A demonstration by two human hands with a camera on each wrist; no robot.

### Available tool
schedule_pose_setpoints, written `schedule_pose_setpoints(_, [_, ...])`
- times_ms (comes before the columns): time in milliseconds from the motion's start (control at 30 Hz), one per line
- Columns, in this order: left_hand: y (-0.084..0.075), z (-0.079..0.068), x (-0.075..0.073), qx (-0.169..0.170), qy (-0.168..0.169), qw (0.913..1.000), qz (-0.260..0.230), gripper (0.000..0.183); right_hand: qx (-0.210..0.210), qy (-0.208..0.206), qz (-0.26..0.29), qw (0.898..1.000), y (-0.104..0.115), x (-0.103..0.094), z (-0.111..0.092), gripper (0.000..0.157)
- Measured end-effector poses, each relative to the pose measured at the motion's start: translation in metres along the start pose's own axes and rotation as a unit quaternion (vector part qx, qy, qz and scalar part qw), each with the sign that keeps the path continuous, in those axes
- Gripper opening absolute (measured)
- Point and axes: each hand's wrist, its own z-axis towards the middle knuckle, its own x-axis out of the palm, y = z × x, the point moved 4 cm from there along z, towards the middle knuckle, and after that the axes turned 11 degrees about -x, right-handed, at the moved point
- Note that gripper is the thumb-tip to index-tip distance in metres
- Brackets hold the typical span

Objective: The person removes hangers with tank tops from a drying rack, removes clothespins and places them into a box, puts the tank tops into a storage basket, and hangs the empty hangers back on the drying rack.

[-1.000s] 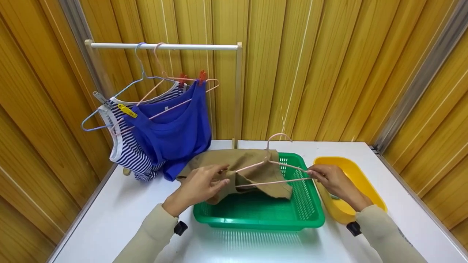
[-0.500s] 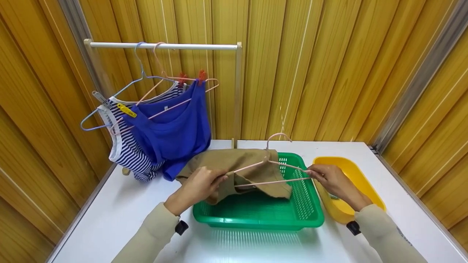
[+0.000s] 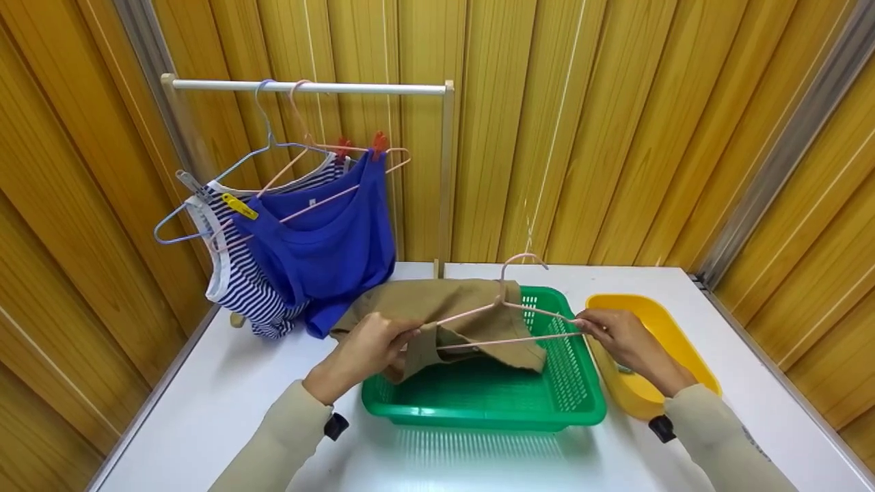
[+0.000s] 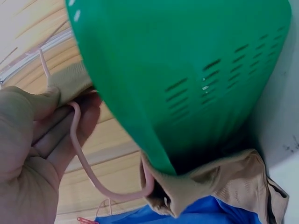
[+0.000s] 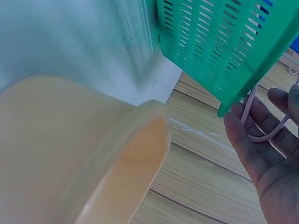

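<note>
A tan garment (image 3: 424,294) lies across the green basket (image 3: 478,414), and a pink hanger (image 3: 502,283) stands over it with its hook pointing up. My left hand (image 3: 362,352) pinches the garment's edge between thumb and fingers, over the left arm of the hanger. In the left wrist view the hanger's rounded end (image 4: 83,156) loops below that pinched tan cloth (image 4: 70,80). The hanger's right end is held by my right hand (image 3: 625,342); in the right wrist view the fingers (image 5: 247,154) curl about its pink loop (image 5: 266,138).
Behind on the left, a rack (image 3: 383,88) bears a blue top (image 3: 328,239) and a striped top (image 3: 236,256) on hangers, fastened with red (image 3: 379,145), yellow (image 3: 239,206) and grey clothespins (image 3: 191,182). A yellow tray (image 3: 687,345) stands right of the basket, under my right forearm.
My left hand has closed from loosely spread fingers into a pinch on the tan garment at the hanger's left arm. The right hand keeps its hold with hardly any movement.
</note>
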Motion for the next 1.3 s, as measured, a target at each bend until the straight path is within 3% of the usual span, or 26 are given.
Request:
schedule_pose_setpoints(167, [0.005, -0.004, -0.004, 0.007, -0.023, 0.9997, -0.001, 0.014, 0.009, 0.006, 0.000, 1.000, 0.000, 0.000, 0.000, 0.022])
schedule_pose_setpoints(433, [0.016, -0.014, -0.021, -0.010, -0.096, 0.9952, 0.014, 0.014, 0.014, 0.002, -0.004, 1.000, -0.002, -0.001, 0.000, 0.019])
schedule_pose_setpoints(900, [0.052, -0.041, -0.031, -0.034, -0.160, 0.9865, 0.010, 0.011, 0.000, -0.010, -0.014, 1.000, -0.003, 0.000, 0.001, 0.016])
schedule_pose_setpoints(1133, [0.068, -0.054, -0.029, -0.073, -0.155, 0.9850, 0.017, 0.010, 0.018, 0.004, -0.003, 1.000, -0.003, 0.001, 0.000, 0.016])
schedule_pose_setpoints(1300, [0.082, -0.062, -0.022, -0.109, -0.113, 0.9871, 0.032, 0.009, 0.023, 0.000, -0.003, 1.000, -0.003, 0.002, 0.000, 0.015])
